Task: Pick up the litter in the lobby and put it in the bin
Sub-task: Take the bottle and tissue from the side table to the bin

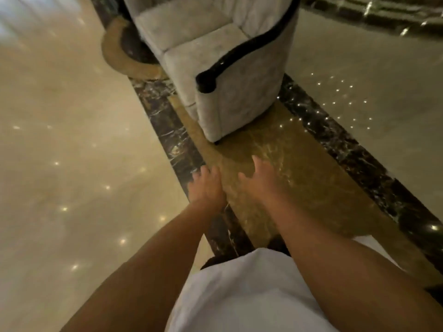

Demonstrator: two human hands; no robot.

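Observation:
Both my arms reach forward and down over a polished marble floor. My left hand (206, 186) hangs with fingers loosely curled and holds nothing. My right hand (260, 179) is beside it, fingers spread, also with nothing in it. No litter and no bin show in the head view. The picture is blurred by motion.
A light grey sofa (215, 68) with a dark curved arm trim (249, 47) stands just ahead on a golden marble strip (299, 176) edged by dark marble bands (167, 130). Pale glossy floor (60, 164) spreads to the left and right. My white shirt fills the bottom.

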